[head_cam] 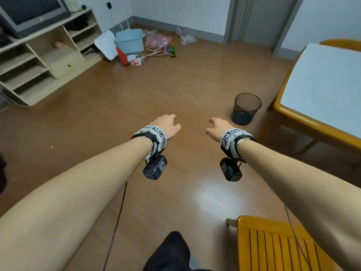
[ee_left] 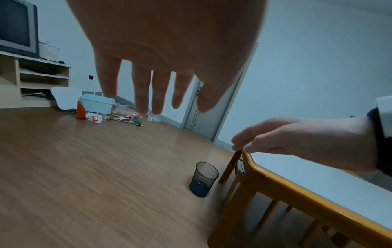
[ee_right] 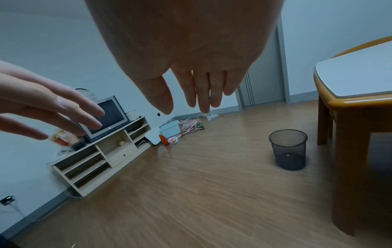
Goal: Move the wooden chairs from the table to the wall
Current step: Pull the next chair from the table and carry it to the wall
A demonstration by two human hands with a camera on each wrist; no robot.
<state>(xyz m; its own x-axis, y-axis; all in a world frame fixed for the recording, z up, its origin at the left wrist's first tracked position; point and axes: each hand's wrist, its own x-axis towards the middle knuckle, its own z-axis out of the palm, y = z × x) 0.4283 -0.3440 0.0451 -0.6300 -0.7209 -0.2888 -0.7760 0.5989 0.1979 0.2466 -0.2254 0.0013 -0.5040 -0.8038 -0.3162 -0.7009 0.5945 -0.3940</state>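
A wooden chair [head_cam: 273,247] with a slatted orange seat stands at the bottom right of the head view, below my right forearm. A second chair's curved back [head_cam: 340,44] shows behind the white-topped table [head_cam: 304,122] at the right. My left hand [head_cam: 166,125] and right hand [head_cam: 217,127] are stretched out side by side over the bare floor, palms down, fingers relaxed and holding nothing. In the left wrist view my left hand [ee_left: 152,87] hangs with straight fingers; the right wrist view shows my right hand [ee_right: 197,94] the same way.
A black mesh wastebasket [head_cam: 246,108] stands on the floor near the table corner. A beige shelf unit [head_cam: 39,61] with a TV [head_cam: 29,14] lines the left wall. A blue bin [head_cam: 130,41] and scattered litter lie at the far wall beside a grey door [head_cam: 259,20].
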